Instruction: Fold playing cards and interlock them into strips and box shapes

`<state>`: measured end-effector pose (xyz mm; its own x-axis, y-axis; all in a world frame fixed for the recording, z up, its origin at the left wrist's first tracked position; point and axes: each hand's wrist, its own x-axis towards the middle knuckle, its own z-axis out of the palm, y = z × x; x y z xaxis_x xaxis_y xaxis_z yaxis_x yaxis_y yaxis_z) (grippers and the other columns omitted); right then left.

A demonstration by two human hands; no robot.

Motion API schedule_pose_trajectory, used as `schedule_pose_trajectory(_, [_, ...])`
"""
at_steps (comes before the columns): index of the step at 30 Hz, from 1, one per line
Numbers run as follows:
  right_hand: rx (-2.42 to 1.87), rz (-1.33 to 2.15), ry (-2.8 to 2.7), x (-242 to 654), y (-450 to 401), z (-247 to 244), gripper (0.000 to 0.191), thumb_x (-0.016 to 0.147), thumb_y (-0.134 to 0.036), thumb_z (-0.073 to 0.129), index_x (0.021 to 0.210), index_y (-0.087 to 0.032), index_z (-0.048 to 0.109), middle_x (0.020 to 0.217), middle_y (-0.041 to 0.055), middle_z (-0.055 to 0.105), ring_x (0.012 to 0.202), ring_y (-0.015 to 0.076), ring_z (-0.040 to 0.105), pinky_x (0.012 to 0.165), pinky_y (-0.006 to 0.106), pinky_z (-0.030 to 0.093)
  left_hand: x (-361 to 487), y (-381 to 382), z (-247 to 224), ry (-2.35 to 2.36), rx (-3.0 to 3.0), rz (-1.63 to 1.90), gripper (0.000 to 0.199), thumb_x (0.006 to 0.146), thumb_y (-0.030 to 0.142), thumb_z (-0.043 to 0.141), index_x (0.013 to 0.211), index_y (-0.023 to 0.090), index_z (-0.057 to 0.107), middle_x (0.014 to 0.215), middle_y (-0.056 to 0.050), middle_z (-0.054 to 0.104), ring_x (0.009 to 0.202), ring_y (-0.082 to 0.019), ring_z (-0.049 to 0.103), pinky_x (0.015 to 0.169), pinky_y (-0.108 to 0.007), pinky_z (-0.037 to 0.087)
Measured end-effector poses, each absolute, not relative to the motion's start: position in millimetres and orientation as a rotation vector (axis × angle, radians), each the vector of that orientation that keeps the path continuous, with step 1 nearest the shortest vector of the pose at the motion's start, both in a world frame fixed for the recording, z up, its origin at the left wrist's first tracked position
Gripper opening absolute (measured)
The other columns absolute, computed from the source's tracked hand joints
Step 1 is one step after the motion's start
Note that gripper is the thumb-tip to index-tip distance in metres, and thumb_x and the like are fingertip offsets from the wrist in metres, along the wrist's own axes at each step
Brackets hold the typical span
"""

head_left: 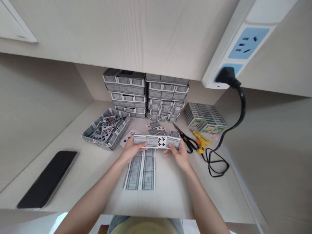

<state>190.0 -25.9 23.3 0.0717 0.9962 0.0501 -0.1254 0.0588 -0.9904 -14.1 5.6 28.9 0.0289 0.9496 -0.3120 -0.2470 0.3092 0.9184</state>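
Note:
Between my two hands a strip of joined playing cards (152, 141) is held level, mostly patterned backs with one club face showing. My left hand (131, 149) grips its left end, thumb on top. At the right end my right hand (179, 152) pinches the strip with its thumb in front. Below the strip, two columns of cards laid back side up (140, 174) lie on the desk, their far end partly covered by the strip and my left hand. Loose cards (156, 127) and a few face-up cards (129, 136) lie just behind.
A card-built tray (117, 138) of loose cards stands left, a black phone-like slab (47, 179) nearer. Stacked card boxes (128, 87) stand behind. To the right are black scissors (188, 141), a yellow glue gun (201, 142), its cable (220, 141) and card packs (206, 117). A power strip (246, 42) hangs above.

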Motion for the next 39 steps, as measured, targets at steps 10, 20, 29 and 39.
schedule_pose_trajectory(10, [-1.136, 1.239, -1.140, 188.3, -27.6, 24.4, 0.035, 0.073, -0.041, 0.061, 0.094, -0.022, 0.040, 0.062, -0.0045, 0.060, 0.044, 0.0146, 0.060, 0.043, 0.029, 0.054, -14.2, 3.3, 29.4, 1.120, 0.854, 1.056, 0.044, 0.053, 0.023, 0.077, 0.087, 0.017, 0.050, 0.082, -0.002, 0.065, 0.078, -0.019, 0.065, 0.067, -0.036, 0.057])
schedule_pose_trajectory(20, [-1.045, 1.426, -1.032, 178.7, -28.5, 21.2, 0.035, 0.072, -0.042, 0.062, 0.090, -0.023, 0.039, 0.069, -0.0042, 0.061, 0.051, 0.0142, 0.063, 0.049, 0.030, 0.055, -6.7, -3.6, 33.0, 1.061, 0.871, 1.034, 0.042, 0.057, 0.026, 0.074, 0.089, 0.018, 0.048, 0.085, 0.000, 0.063, 0.079, -0.017, 0.064, 0.070, -0.037, 0.056])
schedule_pose_trajectory(29, [-1.136, 1.194, -1.152, 185.0, -22.9, 11.9, 0.056, 0.070, -0.042, 0.063, 0.115, -0.025, 0.032, 0.094, 0.0035, 0.056, 0.070, 0.0181, 0.063, 0.055, 0.034, 0.055, -10.6, -2.8, 38.4, 1.001, 0.937, 1.064, 0.053, 0.062, 0.027, 0.070, 0.109, 0.026, 0.046, 0.096, 0.000, 0.052, 0.083, -0.014, 0.059, 0.070, -0.039, 0.057])
schedule_pose_trajectory(39, [-1.318, 0.315, -1.924, 197.3, -25.3, 17.5, 0.056, 0.065, -0.038, 0.070, 0.116, -0.025, 0.050, 0.112, 0.0096, 0.052, 0.108, 0.0297, 0.044, 0.092, 0.048, 0.037, -10.0, -3.0, 33.7, 1.023, 1.066, 1.008, 0.050, 0.060, 0.030, 0.071, 0.103, 0.024, 0.046, 0.096, -0.001, 0.048, 0.084, -0.016, 0.057, 0.065, -0.036, 0.057])
